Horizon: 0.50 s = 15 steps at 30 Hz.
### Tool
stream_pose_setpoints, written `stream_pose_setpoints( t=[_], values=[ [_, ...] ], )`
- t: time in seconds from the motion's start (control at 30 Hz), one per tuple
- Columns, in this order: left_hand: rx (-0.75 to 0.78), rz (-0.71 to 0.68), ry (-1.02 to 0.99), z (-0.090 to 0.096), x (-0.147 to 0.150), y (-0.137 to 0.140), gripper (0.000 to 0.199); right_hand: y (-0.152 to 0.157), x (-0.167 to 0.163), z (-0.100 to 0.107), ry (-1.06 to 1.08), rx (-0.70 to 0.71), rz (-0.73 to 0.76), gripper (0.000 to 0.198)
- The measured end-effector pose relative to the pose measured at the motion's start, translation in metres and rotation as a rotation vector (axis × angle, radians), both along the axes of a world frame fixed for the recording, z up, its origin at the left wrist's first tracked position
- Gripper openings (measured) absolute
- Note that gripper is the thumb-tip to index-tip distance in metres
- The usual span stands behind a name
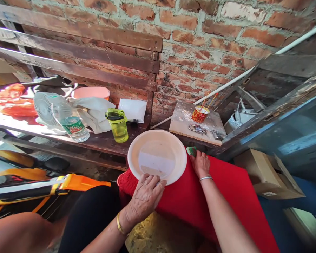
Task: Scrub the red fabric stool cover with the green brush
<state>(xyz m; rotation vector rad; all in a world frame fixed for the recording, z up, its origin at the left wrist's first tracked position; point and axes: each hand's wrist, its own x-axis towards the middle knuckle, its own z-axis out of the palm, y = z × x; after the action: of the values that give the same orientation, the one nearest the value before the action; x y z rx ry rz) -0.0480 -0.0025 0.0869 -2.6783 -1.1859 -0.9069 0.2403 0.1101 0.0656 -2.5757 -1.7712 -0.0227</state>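
A round cream plastic basin [183, 168] with water in it sits at the left end of a red cloth-covered table [226, 189]. My left hand [149, 195] has its fingers curled over the basin's near rim, gripping it. To the right of the basin, my right hand [201, 163] is closed on a small green scrub brush [191, 151] with a pale edge, low against the red cloth. Part of the brush is hidden by my fingers.
Behind the basin, a wooden bench [105, 140] holds a green drink bottle [118, 126], a clear water bottle [75, 126] and a fan [44, 109]. A small board [179, 123] carries a red tin [199, 114] and padlock [196, 129]. A cardboard box [263, 175] stands right.
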Motion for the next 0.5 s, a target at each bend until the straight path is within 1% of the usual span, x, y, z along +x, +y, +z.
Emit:
stream_pose_setpoints(
  t=[0.13, 0.33, 0.43, 0.5],
  values=[
    [0.004, 0.012, 0.012, 0.001, 0.001, 0.000, 0.025, -0.007, 0.057, -0.001, -0.046, 0.001, -0.096, 0.049],
    [-0.001, 0.022, 0.021, 0.001, 0.002, 0.001, 0.026, -0.035, 0.142, -0.002, -0.089, -0.004, -0.284, 0.052],
    [-0.001, 0.019, 0.016, 0.002, 0.003, 0.001, 0.024, -0.055, 0.174, 0.000, -0.095, -0.012, -0.385, 0.053],
    [0.001, 0.016, 0.013, 0.002, 0.004, 0.001, 0.023, -0.071, 0.190, 0.000, -0.093, -0.017, -0.433, 0.053]
  ],
)
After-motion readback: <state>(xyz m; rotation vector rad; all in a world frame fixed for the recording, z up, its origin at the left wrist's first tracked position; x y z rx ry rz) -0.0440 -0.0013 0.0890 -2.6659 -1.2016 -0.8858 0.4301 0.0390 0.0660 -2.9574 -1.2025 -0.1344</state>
